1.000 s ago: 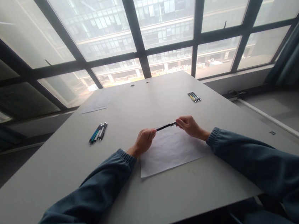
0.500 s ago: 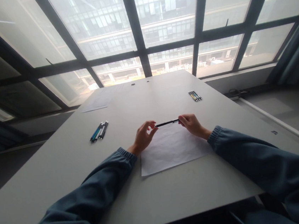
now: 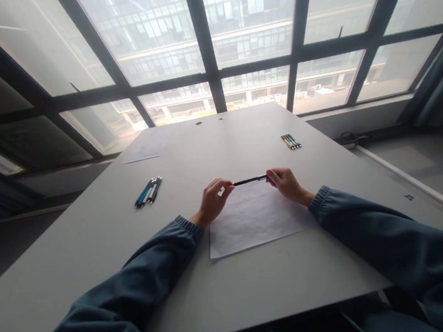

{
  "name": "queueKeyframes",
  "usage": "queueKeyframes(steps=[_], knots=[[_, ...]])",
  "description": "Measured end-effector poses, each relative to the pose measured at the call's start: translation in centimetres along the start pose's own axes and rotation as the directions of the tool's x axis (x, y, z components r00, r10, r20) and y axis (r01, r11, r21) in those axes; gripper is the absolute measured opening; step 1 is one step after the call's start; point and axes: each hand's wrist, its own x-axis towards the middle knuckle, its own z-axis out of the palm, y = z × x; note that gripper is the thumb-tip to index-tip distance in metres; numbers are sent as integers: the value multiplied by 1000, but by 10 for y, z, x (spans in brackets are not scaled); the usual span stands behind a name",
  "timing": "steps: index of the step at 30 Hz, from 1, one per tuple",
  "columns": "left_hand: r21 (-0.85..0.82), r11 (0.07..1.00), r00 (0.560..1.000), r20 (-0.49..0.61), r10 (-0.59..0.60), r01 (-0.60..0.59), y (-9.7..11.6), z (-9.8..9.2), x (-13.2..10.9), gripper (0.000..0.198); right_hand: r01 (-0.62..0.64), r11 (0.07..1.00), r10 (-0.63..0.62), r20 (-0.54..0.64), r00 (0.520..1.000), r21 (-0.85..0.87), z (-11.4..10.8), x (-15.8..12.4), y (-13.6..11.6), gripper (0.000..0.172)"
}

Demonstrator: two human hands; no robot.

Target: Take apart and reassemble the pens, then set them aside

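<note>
A slim black pen [image 3: 249, 180] is stretched nearly level between my two hands, above the far edge of a white sheet of paper [image 3: 255, 223]. My left hand [image 3: 214, 197] pinches its left end between thumb and fingertips. At the other end, where the clip shows, my right hand [image 3: 285, 183] is closed around the pen. The paper lies on the table in front of me, its right side partly under my right wrist and sleeve.
Several pens [image 3: 148, 192] lie in a bunch on the white table [image 3: 107, 252] to the left. Another row of several pens [image 3: 290, 141] lies at the far right. More paper [image 3: 144, 149] rests near the back left edge. Windows [image 3: 246, 21] stand beyond the table.
The view has shifted slightly. My left thumb and fingers have closed on the pen's left end; the pen and my right hand hold almost the same position over the paper.
</note>
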Motion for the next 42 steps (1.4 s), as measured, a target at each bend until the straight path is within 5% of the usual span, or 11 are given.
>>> queueKeyframes(steps=[18, 33, 42], knots=[[-11, 997, 988, 134, -72, 74, -7, 0, -3, 52, -6, 1000, 6, 17, 1000, -9, 1, -2, -5, 60], [16, 999, 999, -9, 36, -36, 1, -1, 3, 17, -1, 1000, 1, -10, 1000, -11, 1, -1, -2, 60], [12, 999, 999, -14, 47, -47, -2, -1, 2, 12, -5, 1000, 5, -12, 1000, -4, 1, -1, -2, 60]])
